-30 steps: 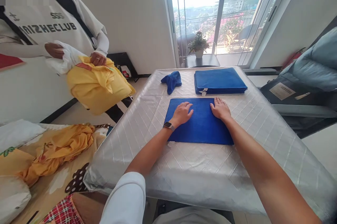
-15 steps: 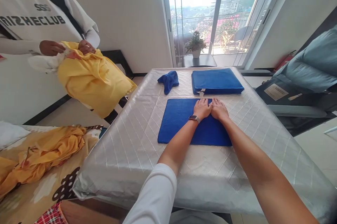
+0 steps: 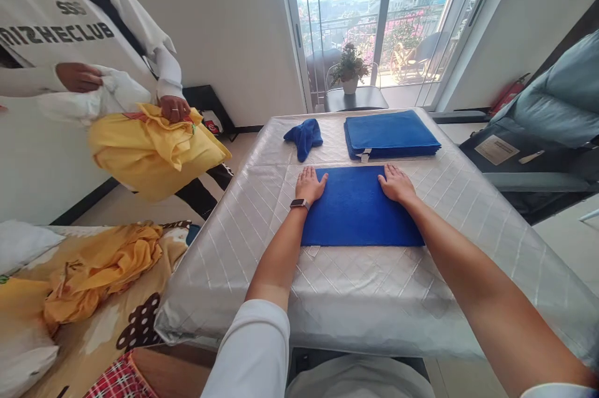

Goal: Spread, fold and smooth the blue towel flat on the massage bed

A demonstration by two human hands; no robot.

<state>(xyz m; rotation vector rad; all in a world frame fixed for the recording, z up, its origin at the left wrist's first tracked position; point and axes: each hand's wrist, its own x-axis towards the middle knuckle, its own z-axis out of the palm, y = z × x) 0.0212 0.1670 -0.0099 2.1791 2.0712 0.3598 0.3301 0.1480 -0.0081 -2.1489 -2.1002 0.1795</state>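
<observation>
A folded blue towel (image 3: 360, 211) lies flat on the silver quilted table cover (image 3: 234, 248) in front of me. My left hand (image 3: 311, 186) rests on its far left corner, fingers stretched forward and thumb out to the side. On the far right corner lies my right hand (image 3: 395, 183), likewise flat with the thumb spread inward. Just beyond the towel is a neat stack of blue towels (image 3: 393, 133) with a white tag at its near edge. A crumpled blue cloth (image 3: 305, 138) sits to the left of the stack.
At the left a person in a white top (image 3: 84, 17) holds a yellow pillowcase (image 3: 159, 155) and something white. A bed with orange fabric (image 3: 103, 267) is at lower left. A grey-blue armchair (image 3: 552, 105) stands right; a potted plant (image 3: 350, 70) is before the glass door.
My hands have moved apart from the towel's middle to its left and right sides. The towel now sits slightly farther right in view. The other person's hands have separated over the yellow pillowcase.
</observation>
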